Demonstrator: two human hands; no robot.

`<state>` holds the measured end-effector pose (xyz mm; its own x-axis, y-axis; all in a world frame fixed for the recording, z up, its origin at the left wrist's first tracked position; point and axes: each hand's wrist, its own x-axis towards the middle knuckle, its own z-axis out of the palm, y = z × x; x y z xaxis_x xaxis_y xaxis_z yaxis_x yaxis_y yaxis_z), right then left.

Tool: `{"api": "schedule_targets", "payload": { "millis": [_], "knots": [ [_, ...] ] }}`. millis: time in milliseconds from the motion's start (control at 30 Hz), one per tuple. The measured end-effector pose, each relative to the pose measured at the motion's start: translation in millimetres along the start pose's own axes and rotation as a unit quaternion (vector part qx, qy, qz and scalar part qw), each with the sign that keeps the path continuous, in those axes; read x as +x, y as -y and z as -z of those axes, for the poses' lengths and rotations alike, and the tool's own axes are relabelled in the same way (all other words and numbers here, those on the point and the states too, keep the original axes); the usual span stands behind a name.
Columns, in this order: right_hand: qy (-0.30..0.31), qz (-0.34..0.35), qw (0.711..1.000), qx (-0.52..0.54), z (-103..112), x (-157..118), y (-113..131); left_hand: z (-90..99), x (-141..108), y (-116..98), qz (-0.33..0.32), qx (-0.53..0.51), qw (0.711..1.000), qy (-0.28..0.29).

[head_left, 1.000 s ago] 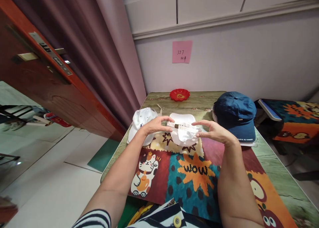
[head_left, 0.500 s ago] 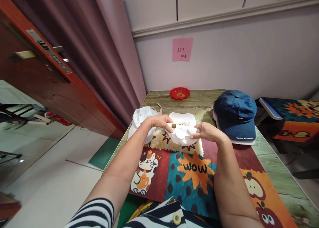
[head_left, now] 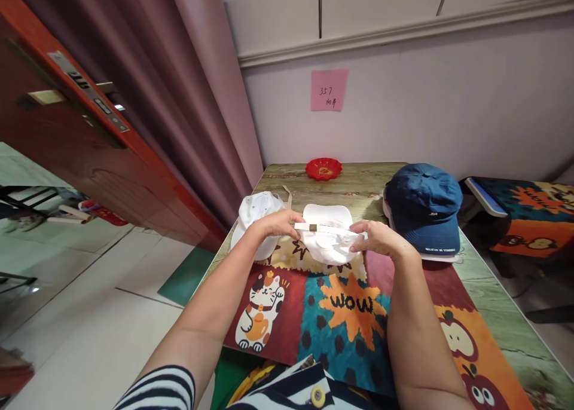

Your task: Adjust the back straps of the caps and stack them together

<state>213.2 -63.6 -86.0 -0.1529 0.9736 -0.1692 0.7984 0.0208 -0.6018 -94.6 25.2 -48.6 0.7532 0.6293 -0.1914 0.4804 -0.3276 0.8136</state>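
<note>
A white baseball cap (head_left: 330, 251) lies on the mat with its brim pointing away from me. Across its back opening runs a white strap with a small brass-coloured buckle (head_left: 313, 227). My left hand (head_left: 282, 223) pinches the loose end of that strap, left of the buckle. On the other side, my right hand (head_left: 375, 236) grips the cap's right edge between thumb and fingers. A second white cap (head_left: 258, 210) sits just beyond my left wrist, its strap hanging loose, partly covered by my hand.
Dark blue caps (head_left: 424, 198) are stacked over a white one on the right. A red scalloped dish (head_left: 323, 168) stands at the back of the wooden table (head_left: 287, 174). The patterned mat (head_left: 278, 356) covers the front. An open door (head_left: 89, 159) is at left.
My left hand has slid slightly left along the strap, and more of its loose end shows beyond the buckle. My right hand has shifted a little to the right on the cap's edge.
</note>
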Motion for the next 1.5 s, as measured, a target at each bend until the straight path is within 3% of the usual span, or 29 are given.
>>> {"api": "schedule_targets", "payload": {
  "millis": [100,200,267,333,467,567,700,800,933,1033,1133,1333,1500],
  "knots": [
    [-0.012,0.073,0.994,0.074,3.4,-4.1,6.9,4.7,-8.7,-12.3,-0.009,-0.041,0.999,-0.003],
    [0.025,0.155,0.948,0.276,8.8,-15.8,16.8,12.9,-20.1,-26.5,-0.007,-0.129,0.992,0.001],
    [0.026,0.166,0.893,0.418,8.0,-21.8,22.4,14.0,-24.6,-33.1,-0.026,-0.216,0.976,-0.017],
    [-0.006,0.163,0.827,0.538,2.8,-22.4,27.1,7.8,-23.9,-35.6,-0.061,-0.329,0.941,-0.054],
    [-0.026,0.132,0.699,0.703,-12.4,-8.0,35.4,-26.8,-13.5,-28.5,-0.111,-0.535,0.827,-0.131],
    [0.042,0.095,0.640,0.761,-20.8,7.7,41.7,-63.3,-11.9,-19.6,-0.119,-0.628,0.756,-0.140],
    [0.099,0.065,0.595,0.795,-26.2,22.7,51.3,-102.5,-21.0,-19.3,-0.111,-0.691,0.705,-0.116],
    [0.097,0.070,0.567,0.815,-28.8,23.5,57.3,-110.7,-23.6,-30.7,-0.102,-0.715,0.685,-0.100],
    [0.067,0.124,0.519,0.843,-39.0,10.2,64.7,-105.8,-17.1,-50.8,-0.124,-0.736,0.653,-0.129],
    [0.056,0.152,0.508,0.846,-51.9,1.0,71.3,-105.1,-12.4,-58.9,-0.128,-0.742,0.640,-0.149],
    [0.045,0.127,0.517,0.845,-60.5,0.5,75.1,-106.0,-11.2,-54.6,-0.126,-0.743,0.638,-0.161],
    [0.012,0.105,0.549,0.829,-53.8,3.6,76.6,-94.5,-9.0,-26.6,-0.137,-0.703,0.673,-0.186],
    [0.006,0.138,0.560,0.817,-47.0,-3.0,83.0,-85.3,-5.8,-22.4,-0.146,-0.685,0.694,-0.166]
  ]
}}
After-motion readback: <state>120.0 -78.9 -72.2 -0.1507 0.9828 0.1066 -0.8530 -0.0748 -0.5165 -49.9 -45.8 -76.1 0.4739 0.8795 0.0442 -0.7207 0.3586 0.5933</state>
